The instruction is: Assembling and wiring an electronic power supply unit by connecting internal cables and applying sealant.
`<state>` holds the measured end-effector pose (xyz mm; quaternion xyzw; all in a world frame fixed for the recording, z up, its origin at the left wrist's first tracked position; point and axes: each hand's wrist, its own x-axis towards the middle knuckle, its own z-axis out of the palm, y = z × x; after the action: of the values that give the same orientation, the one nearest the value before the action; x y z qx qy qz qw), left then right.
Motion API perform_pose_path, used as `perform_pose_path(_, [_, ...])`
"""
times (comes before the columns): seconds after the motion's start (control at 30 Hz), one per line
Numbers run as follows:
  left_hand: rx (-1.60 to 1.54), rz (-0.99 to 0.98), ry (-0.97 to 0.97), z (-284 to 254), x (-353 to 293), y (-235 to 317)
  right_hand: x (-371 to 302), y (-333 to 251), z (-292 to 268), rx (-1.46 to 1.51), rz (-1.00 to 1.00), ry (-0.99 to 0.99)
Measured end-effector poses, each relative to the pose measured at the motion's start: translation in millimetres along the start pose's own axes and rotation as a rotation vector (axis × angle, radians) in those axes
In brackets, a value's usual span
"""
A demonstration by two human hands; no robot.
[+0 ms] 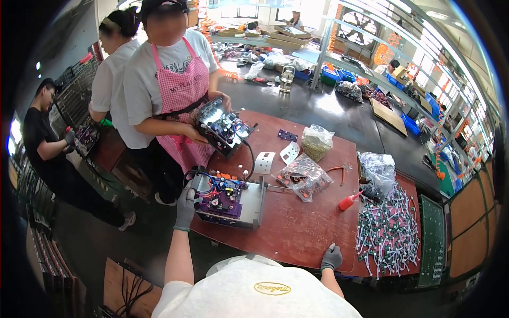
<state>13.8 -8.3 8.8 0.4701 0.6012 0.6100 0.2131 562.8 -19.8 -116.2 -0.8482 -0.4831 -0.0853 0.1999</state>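
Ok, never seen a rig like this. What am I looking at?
No robot here: a person works with two gloved hands. The single picture comes from a wide fisheye camera on their head, looking down, so edges bend.

The left hand is against the left end of an open metal case with a purple circuit board. The right hand is at the near edge of the reddish table; whether its fingers hold anything is unclear.

Also on the table: a clear bag of parts, pliers and a red bottle. Opposite, a co-worker in a pink apron holds a similar unit.
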Motion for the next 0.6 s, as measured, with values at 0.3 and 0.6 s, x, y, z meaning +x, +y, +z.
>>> perform_pose_path(0.3, [-0.059,-0.063,0.086,3,2,-26,2,-6,-5,0.02,0.016,-0.041])
perform_pose_path(0.6, [0.374,0.284,0.422,12,-33,95,-1,11,-5,0.121,-0.008,-0.08])
